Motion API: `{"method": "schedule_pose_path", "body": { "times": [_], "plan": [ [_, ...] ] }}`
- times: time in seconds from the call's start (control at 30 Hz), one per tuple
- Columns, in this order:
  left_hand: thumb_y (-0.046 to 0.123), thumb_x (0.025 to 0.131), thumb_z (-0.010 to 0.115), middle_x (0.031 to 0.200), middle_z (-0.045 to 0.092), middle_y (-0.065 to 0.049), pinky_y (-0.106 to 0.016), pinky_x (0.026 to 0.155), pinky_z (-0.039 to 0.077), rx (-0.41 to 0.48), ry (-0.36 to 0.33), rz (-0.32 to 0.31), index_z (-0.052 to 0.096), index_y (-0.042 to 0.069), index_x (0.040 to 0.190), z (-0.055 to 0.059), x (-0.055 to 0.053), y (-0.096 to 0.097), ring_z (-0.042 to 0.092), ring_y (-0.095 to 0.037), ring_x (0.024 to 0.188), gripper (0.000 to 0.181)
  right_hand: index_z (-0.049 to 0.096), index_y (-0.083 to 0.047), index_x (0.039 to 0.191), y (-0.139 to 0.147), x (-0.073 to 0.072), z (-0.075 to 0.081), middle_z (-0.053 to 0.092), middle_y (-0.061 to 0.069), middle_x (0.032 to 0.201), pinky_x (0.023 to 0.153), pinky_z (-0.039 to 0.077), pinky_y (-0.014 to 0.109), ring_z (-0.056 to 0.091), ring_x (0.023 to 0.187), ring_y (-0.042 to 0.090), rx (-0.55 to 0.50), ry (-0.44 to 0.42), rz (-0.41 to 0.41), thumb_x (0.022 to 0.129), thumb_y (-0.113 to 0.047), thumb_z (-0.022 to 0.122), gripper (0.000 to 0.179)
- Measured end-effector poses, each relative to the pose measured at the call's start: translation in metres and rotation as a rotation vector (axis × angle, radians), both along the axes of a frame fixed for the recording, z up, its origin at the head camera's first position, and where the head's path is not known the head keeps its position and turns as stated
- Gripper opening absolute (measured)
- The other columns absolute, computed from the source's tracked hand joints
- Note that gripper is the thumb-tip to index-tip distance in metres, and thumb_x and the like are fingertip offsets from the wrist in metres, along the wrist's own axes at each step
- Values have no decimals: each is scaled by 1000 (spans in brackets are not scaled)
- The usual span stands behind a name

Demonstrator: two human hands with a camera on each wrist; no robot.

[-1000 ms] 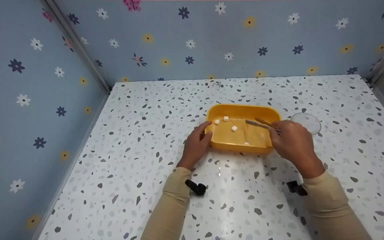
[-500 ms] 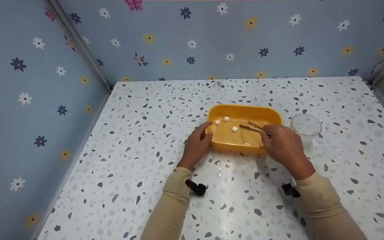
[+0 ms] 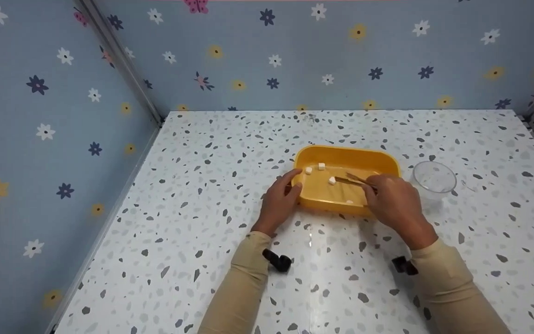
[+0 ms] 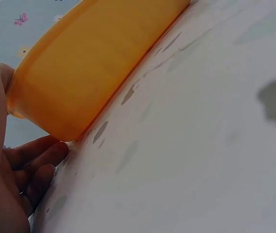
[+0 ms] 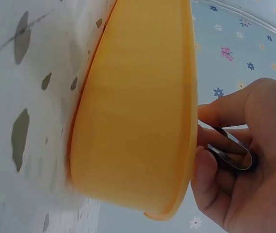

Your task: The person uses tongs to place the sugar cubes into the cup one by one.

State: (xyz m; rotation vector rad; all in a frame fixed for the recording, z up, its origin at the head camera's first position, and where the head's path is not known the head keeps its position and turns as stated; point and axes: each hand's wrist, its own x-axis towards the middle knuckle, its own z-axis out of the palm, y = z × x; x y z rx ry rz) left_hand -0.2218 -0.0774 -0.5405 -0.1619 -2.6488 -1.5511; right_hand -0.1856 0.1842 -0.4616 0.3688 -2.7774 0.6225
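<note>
A yellow tray stands on the speckled table with several small white cubes inside it. My left hand grips its left end, thumb and forefinger at the rim. The left wrist view shows other fingers of that hand beside the base of the tray. My right hand holds metal tongs over the tray's right part. One tong tip meets a white cube, while the other arm stands apart behind. In the right wrist view, the bend of the tongs lies against the palm.
A clear round bowl stands just right of the tray, close to my right hand. Flowered panels enclose the table at the back and sides. A black wrist mount sits on the left sleeve.
My right hand has moved left, bringing the tongs from the tray's right part to the middle cube. The left hand keeps its hold on the tray. The head view has shifted slightly.
</note>
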Motion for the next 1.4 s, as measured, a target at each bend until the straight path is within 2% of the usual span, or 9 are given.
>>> {"method": "schedule_pose_path", "body": {
  "times": [0.23, 0.37, 0.6, 0.87, 1.03, 1.23, 1.4],
  "plan": [
    [38, 102, 51, 119, 61, 7, -35, 94, 46, -8, -13, -2, 54, 35, 144, 0, 0, 2, 57, -11, 103, 42, 75, 1, 100, -8, -4, -4, 68, 11, 85, 56, 43, 38, 55, 65, 26, 9, -45, 1, 96, -17, 64, 21],
    [37, 101, 52, 118, 61, 7, -35, 93, 46, -11, -11, 4, 54, 35, 144, 0, -1, 1, 57, -11, 103, 42, 75, 1, 101, -10, -6, -6, 68, 11, 86, 60, 45, 40, 55, 68, 26, 6, -55, -6, 96, -16, 64, 21],
    [35, 102, 52, 120, 62, 4, -36, 93, 47, -9, 10, -8, 54, 29, 145, -2, 0, 0, 57, -12, 103, 44, 76, 0, 103, -12, -6, -11, 69, 12, 87, 65, 49, 43, 58, 73, 27, 19, -36, 4, 96, -15, 65, 20],
    [36, 102, 52, 118, 62, 5, -36, 92, 46, -9, 11, -9, 54, 32, 144, 0, -1, 0, 57, -13, 102, 42, 77, -3, 103, -14, -5, -15, 70, 11, 86, 61, 49, 46, 60, 71, 28, 44, 1, -7, 94, -13, 68, 17],
    [34, 102, 52, 124, 61, 5, -37, 94, 46, -3, -3, -8, 54, 33, 144, -1, -1, 1, 56, -12, 104, 42, 78, -4, 104, -14, -5, -16, 71, 11, 86, 59, 50, 46, 61, 70, 28, 53, 11, -22, 94, -13, 68, 17],
    [34, 102, 52, 126, 62, 1, -39, 95, 46, 2, 3, -12, 53, 31, 145, -2, -2, 0, 57, -15, 106, 43, 77, -3, 103, -15, -5, -15, 70, 11, 86, 61, 51, 45, 61, 70, 28, 44, 10, -18, 95, -13, 67, 17],
    [37, 102, 51, 124, 61, 4, -37, 93, 47, -8, 1, -11, 53, 33, 145, -2, -3, 0, 57, -14, 104, 43, 77, -3, 104, -13, -4, -8, 70, 10, 86, 61, 49, 45, 60, 70, 28, 28, 3, -31, 95, -13, 66, 18]
  ]
}}
